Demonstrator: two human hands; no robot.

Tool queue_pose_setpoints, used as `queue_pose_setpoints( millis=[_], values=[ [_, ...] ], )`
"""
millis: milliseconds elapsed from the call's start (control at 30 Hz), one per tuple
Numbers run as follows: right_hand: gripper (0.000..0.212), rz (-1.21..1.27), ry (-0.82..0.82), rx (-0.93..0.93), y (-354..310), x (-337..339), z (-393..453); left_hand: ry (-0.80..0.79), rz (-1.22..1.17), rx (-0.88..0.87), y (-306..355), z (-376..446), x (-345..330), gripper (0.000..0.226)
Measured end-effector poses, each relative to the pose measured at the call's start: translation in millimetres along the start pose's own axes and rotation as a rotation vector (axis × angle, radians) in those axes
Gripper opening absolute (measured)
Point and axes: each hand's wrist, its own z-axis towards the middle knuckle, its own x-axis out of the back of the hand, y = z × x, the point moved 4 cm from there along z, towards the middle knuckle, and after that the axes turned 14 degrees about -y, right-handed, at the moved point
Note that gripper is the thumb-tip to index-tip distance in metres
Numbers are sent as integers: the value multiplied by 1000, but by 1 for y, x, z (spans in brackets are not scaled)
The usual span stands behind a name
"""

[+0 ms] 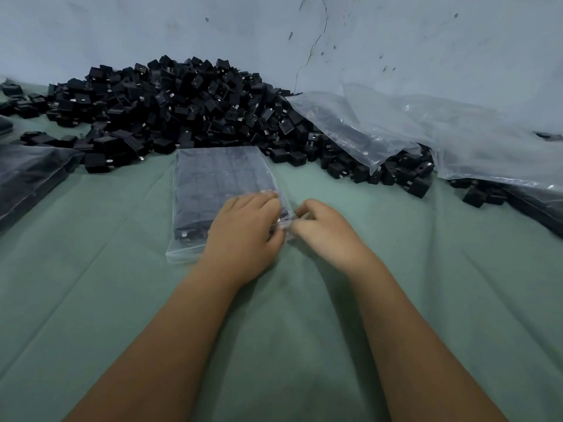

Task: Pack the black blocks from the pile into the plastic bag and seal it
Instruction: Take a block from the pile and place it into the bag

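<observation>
**Sealing the filled bag: both hands at the right end of the closure**

Far left — a filled bag [29, 178] of dark parts lies on the green cloth [106, 269], part out of view. Behind it, along the pale wall [396, 41], the pile of black blocks [182, 108] spreads across the cloth, with strays around its near edge.

Centre — the plastic bag [213, 175] lies flat, touching the pile's near edge, packed with black blocks in tidy rows. Its mouth faces the person; the near left corner [179, 254] of clear film lies flat and holds no blocks. The left hand [243, 236] rests on the bag's near right part, fingers curled, thumb and fingertips pinching the closure strip. The right hand [323, 229] meets it just beside the bag's right corner, fingers also curled onto the same strip. Motion blur hides whether the strip is fully pressed.

Right — loose empty bags [457, 132] drape over more blocks against the wall.

Judged step: closing the seal, with packing apparently complete. To do it well, keep the two lips aligned, pinch firmly at one corner, then run the pinch along the full width to the left corner — pressing air out first, and checking that no block sits under the strip.
</observation>
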Motion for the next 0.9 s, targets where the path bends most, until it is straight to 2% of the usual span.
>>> queue_pose_setpoints(
  millis=[67,100,133,200,300,367,433,500,600,667,733,800,900],
  values=[
    [23,271,83,33,9,22,3,-33,4,4,-1,3,-4,4],
    [21,289,185,26,17,36,6,-49,10,17,-3,4,-7,13],
    [21,244,299,-11,26,51,10,-65,23,24,-4,5,-10,20],
    [35,97,509,-156,50,81,21,-70,33,18,-2,8,-13,24],
    [58,-57,651,-374,79,116,34,-105,26,-13,10,13,-20,23],
    [71,-118,634,-492,87,129,44,-113,18,-40,17,15,-22,27],
    [80,-107,507,-560,87,132,59,-109,3,-55,18,16,-22,30],
    [80,-111,385,-572,79,127,74,-109,0,-57,16,16,-23,28],
    [66,-163,384,-503,67,109,87,-110,1,-58,15,16,-23,24],
    [47,-287,472,-338,63,95,85,-107,17,-57,17,15,-21,22],
    [34,-239,482,-117,58,85,80,-92,24,-49,17,14,-19,18],
    [35,-116,425,28,54,77,74,-65,15,-35,18,12,-15,12],
    [37,-47,427,95,50,68,61,-45,-2,-18,18,9,-12,4]
  ],
)
